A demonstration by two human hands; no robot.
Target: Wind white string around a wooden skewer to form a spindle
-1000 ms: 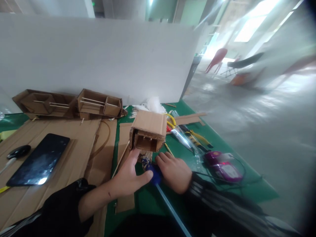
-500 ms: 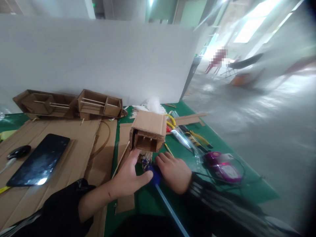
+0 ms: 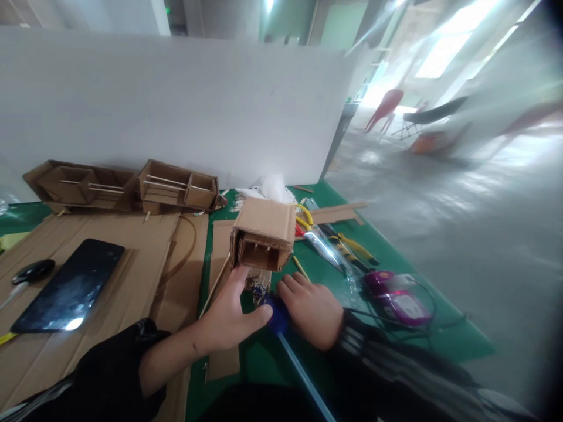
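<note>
A small open-ended cardboard box (image 3: 264,220) is tilted in front of me, its layered opening facing my way. My left hand (image 3: 233,316) supports it at its lower left corner, with the thumb stretched out to the right; the other fingers are partly hidden at the box. My right hand (image 3: 310,308) is closed around a blue hot glue gun (image 3: 277,316), whose grip is hidden beneath the fingers. Its glue-smeared nozzle end is just below the box opening. A long translucent glue stick (image 3: 303,375) runs from its back toward me.
Scissors (image 3: 319,243), pliers (image 3: 358,249) and a purple device with a cable (image 3: 402,299) lie at the right. A phone (image 3: 70,284) and a black mouse-like object (image 3: 34,271) rest on cardboard sheets at the left. Cardboard compartments with sticks (image 3: 176,184) stand by the white partition (image 3: 176,105).
Almost nothing differs. The box and the glue gun have shifted very slightly, with both hands keeping their hold.
</note>
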